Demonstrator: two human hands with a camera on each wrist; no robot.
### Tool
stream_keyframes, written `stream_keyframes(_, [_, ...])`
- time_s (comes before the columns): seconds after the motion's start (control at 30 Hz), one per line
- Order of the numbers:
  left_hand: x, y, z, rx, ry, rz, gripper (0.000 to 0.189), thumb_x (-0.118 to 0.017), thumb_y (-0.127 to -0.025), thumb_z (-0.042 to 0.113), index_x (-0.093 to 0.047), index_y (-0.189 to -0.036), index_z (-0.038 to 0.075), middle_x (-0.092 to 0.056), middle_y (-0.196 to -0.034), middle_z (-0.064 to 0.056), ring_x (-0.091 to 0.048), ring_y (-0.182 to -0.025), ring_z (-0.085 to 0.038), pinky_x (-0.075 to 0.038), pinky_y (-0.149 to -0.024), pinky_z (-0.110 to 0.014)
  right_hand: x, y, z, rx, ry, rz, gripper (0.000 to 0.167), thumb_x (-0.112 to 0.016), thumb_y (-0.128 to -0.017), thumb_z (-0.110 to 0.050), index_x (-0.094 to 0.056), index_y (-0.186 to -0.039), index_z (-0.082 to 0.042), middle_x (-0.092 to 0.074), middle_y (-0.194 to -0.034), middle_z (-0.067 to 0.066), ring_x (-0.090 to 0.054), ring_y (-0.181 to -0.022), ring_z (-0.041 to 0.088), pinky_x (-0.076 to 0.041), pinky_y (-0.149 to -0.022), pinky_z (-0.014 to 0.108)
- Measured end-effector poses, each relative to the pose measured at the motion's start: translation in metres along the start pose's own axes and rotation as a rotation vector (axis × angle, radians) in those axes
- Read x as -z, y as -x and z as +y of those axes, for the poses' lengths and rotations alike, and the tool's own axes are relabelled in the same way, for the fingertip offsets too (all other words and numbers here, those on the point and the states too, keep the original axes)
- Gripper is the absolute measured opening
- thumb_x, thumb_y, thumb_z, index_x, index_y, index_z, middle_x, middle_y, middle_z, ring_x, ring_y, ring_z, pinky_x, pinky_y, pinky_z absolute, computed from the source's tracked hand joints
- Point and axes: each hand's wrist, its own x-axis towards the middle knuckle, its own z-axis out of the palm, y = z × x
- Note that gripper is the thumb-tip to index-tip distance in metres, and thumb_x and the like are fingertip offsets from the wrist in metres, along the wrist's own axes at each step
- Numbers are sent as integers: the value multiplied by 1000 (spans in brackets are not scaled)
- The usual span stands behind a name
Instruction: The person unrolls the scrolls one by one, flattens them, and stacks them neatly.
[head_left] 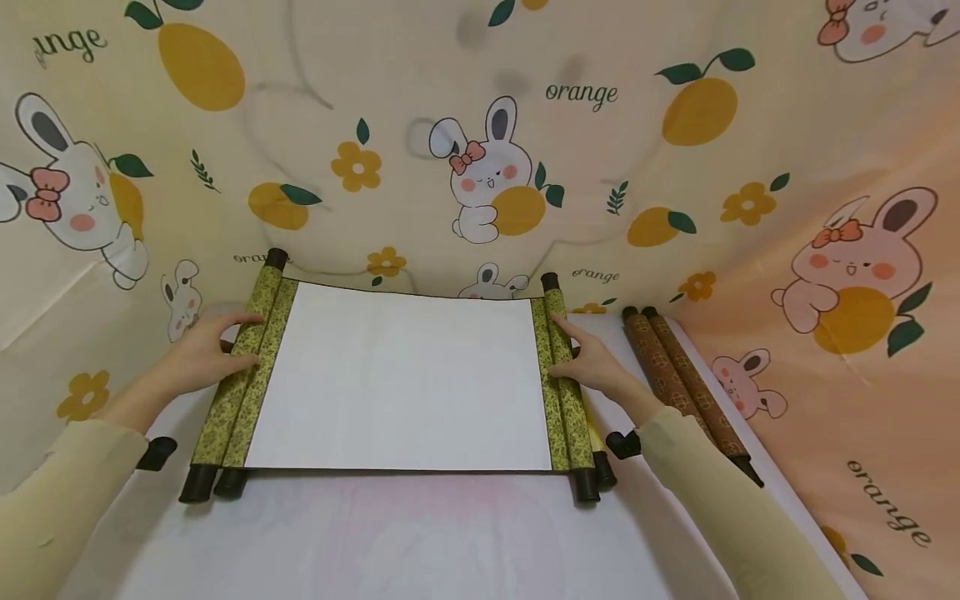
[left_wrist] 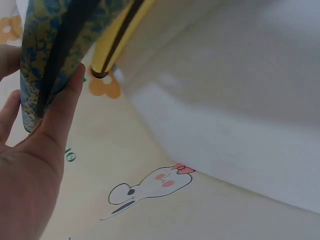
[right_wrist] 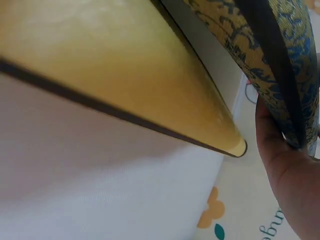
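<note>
A scroll with a blank white sheet (head_left: pixel 405 383) is spread between my hands, bordered by green-gold patterned strips and black end knobs. My left hand (head_left: pixel 201 354) grips its left roller (head_left: pixel 223 417), thumb and fingers on either side. At the opposite end, my right hand (head_left: pixel 598 364) holds the right roller (head_left: pixel 577 417) the same way. The left wrist view has the fingers around the patterned roll (left_wrist: pixel 47 55), beside a yellow dark-edged piece (left_wrist: pixel 122 37). Close to the patterned roll (right_wrist: pixel 280 65) in the right wrist view lies a yellow, dark-edged surface (right_wrist: pixel 125 85); whether it belongs to this scroll I cannot tell.
Two brown patterned rolled scrolls (head_left: pixel 667 367) lie side by side at the right edge of the white table (head_left: pixel 405 533). A hanging cloth (head_left: pixel 420 67) printed with rabbits and oranges stands behind and along the sides.
</note>
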Motion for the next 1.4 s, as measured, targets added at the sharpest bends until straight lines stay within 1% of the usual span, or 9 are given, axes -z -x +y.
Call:
stream_keyframes(0.17, [-4,-5,-11,-4,-19,-10,67,-74,-96,18,-43,-153,-1,-41,-150,-39,-66,-80,-29,-46,-58,-37,-3,-10,1,-19,32,-4,98,-73,-94,-7,-15,-168,-32,-12,-172,20,-46,-63,23,-44,-58,35])
stream_keyframes(0.2, [-5,-6,-13,-3,-23,-12,67,-74,-96,18,-43,-153,0,-41,-150,-38,-63,-76,-26,-44,-57,-36,-3,-11,1,-25,42,-6,97,-73,-94,-8,-15,-168,-31,-12,-173,19,-53,-75,27,-45,-62,36])
stream_keyframes(0.3, [-7,-7,-18,-10,-45,-17,66,-73,-97,19,-44,-153,1,-41,-150,-39,-65,-76,-31,-46,-59,-40,-5,-14,4,-47,41,-26,96,-71,-95,-9,-13,-169,-31,-8,-173,18,-51,-116,39,-47,-76,42])
stream_keyframes(0.4, [-9,-6,-23,-11,-40,-38,66,-72,-99,20,-42,-154,-1,-38,-152,-40,-65,-98,-52,-54,-76,-54,-8,-17,7,-67,20,-49,96,-71,-95,-9,-12,-169,-31,-4,-174,17,-19,-153,43,-43,-98,53])
stream_keyframes(0.53, [-12,-6,-23,4,9,-85,66,-68,-101,18,-37,-155,-5,-32,-155,-42,-49,-124,-65,-46,-96,-70,-10,-21,11,-86,3,-73,96,-70,-96,-10,-11,-169,-32,-1,-174,18,-2,-157,45,-32,-112,63])
stream_keyframes(0.8, [-20,-9,-26,16,27,-117,64,-67,-102,14,-36,-153,-9,-31,-154,-43,-39,-132,-66,-39,-103,-73,-10,-23,16,-84,45,-93,96,-70,-95,-13,-10,-169,-29,1,-172,23,1,-157,46,-24,-118,68])
stream_keyframes(0.97, [-23,-11,-32,25,45,-133,64,-66,-101,14,-37,-153,-10,-30,-154,-43,-29,-138,-65,-32,-106,-76,-11,-23,17,-76,49,-101,95,-69,-96,-11,-11,-169,-28,1,-172,24,-5,-157,44,-30,-113,62])
stream_keyframes(1.27, [-26,-17,-39,18,62,-131,63,-64,-103,13,-36,-154,-10,-30,-155,-43,-30,-138,-65,-34,-106,-75,-11,-23,16,-104,99,-106,94,-69,-98,-17,-8,-169,-30,8,-168,32,11,-154,50,-18,-117,72])
stream_keyframes(1.4, [-27,-18,-40,32,61,-133,63,-63,-103,12,-35,-155,-10,-28,-155,-44,-29,-138,-66,-33,-106,-75,-11,-23,15,-111,124,-117,94,-68,-99,-19,-6,-169,-30,5,-166,34,8,-153,50,-17,-116,74])
